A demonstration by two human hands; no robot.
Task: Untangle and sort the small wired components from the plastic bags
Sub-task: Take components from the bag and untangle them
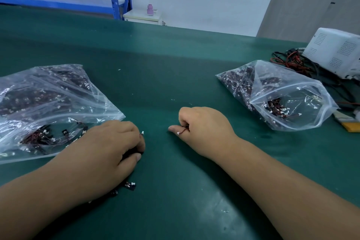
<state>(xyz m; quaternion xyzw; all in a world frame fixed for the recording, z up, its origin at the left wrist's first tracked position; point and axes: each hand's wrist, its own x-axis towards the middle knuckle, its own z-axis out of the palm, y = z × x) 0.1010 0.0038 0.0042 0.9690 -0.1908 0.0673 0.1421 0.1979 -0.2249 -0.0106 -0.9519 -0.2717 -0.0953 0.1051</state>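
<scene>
My right hand (pixel 200 130) pinches one wired component (pixel 183 130) against my thumb, its short red-and-black lead lying across the thumb with the white plug pointing toward my left hand (pixel 115 146). The left hand is apart from it across the green mat (pixel 175 64) and curled over a dark clump of components (pixel 134 154). The nearer bag (pixel 48 103) lies just outboard of my left hand and the farther bag (pixel 282 93) lies beyond my right, so I judge the freed piece goes rightward.
</scene>
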